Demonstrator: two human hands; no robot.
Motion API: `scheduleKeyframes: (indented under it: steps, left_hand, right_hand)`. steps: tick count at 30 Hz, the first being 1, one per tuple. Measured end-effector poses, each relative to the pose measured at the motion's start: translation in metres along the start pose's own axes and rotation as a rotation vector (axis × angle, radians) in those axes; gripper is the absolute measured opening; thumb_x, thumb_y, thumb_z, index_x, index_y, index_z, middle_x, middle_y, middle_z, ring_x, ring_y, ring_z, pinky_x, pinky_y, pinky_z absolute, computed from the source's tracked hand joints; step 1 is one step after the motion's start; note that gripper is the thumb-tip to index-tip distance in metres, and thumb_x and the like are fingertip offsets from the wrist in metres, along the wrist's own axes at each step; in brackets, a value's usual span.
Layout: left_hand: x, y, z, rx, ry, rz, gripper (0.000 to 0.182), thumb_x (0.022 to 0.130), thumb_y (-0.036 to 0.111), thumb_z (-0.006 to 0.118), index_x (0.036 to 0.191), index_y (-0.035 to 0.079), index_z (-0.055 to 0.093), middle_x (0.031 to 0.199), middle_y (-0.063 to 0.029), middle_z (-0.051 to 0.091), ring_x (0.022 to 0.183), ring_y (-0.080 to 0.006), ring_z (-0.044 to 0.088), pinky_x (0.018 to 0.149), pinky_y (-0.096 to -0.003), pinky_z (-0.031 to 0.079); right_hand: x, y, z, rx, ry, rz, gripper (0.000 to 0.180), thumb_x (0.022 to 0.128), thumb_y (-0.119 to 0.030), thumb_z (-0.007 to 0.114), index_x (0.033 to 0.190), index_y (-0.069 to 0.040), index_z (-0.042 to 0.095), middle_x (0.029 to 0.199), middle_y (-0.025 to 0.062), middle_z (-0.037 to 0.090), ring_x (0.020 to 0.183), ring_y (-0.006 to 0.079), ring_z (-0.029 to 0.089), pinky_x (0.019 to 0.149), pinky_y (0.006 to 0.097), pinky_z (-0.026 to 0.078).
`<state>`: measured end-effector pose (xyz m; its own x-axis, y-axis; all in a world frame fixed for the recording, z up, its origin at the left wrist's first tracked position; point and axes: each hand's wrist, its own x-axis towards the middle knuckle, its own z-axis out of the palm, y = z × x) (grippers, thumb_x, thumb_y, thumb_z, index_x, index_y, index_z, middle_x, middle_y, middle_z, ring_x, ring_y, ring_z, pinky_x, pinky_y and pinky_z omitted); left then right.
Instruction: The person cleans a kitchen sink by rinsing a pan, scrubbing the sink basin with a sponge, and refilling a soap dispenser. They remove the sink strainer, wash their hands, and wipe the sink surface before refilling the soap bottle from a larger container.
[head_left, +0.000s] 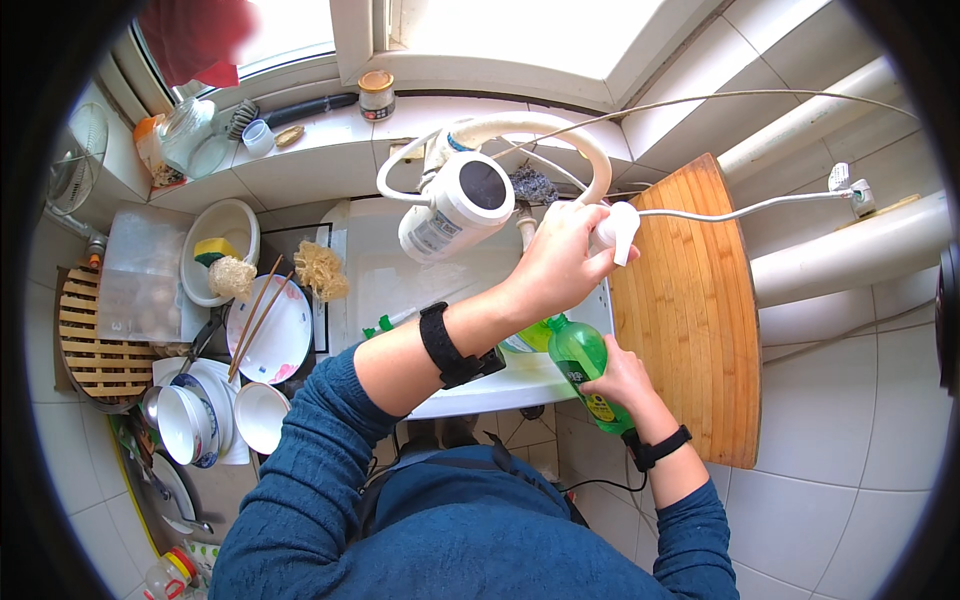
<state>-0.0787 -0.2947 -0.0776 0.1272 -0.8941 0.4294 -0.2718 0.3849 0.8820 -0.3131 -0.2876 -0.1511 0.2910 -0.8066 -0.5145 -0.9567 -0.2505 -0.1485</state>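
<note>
My left hand (559, 255) is raised over the right side of the white sink (465, 289), its fingers around a white pump dispenser head (619, 225). Lower down, my right hand (626, 379) grips a green plastic bottle (581, 349) by its side. That bottle leans, with its narrow neck towards the sink and no cap visible on it. Beside its neck is a second bottle (531, 337) with yellow-green liquid, partly hidden by my left forearm. A small green plastic piece (381, 325) with a clear part lies in the sink near that forearm.
A white faucet-mounted unit (457, 206) hangs over the sink. To the right stands a wooden cutting board (682, 315) near white pipes (832, 262). Left are bowls (184, 424), a plate (289, 322) with chopsticks, and a loofah (321, 270). Jars (376, 96) line the windowsill.
</note>
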Motion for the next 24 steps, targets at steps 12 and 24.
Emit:
scheduleKeyframes:
  steps: [12,24]
  left_hand:
    - [-0.001,-0.008,0.002,-0.06,-0.021,-0.004,0.024,0.086,0.01,0.063,0.104,-0.005,0.062,0.093,-0.0151,0.067,0.088,-0.0202,0.067,0.074,-0.0319,0.056]
    - [-0.001,-0.013,-0.001,0.048,0.012,0.085,0.026,0.079,0.018,0.071,0.093,-0.003,0.065,0.089,-0.018,0.065,0.084,-0.0326,0.062,0.073,-0.0387,0.049]
  right_hand:
    - [-0.001,0.0,0.0,0.01,0.01,-0.022,0.076,0.056,-0.03,0.082,0.118,-0.008,0.045,0.096,0.023,0.066,0.092,0.0428,0.063,0.081,0.0483,0.052]
    - [-0.001,-0.001,0.002,0.048,0.023,-0.003,0.075,0.055,-0.029,0.081,0.117,-0.009,0.045,0.096,0.0226,0.067,0.092,0.0425,0.063,0.081,0.0476,0.052]
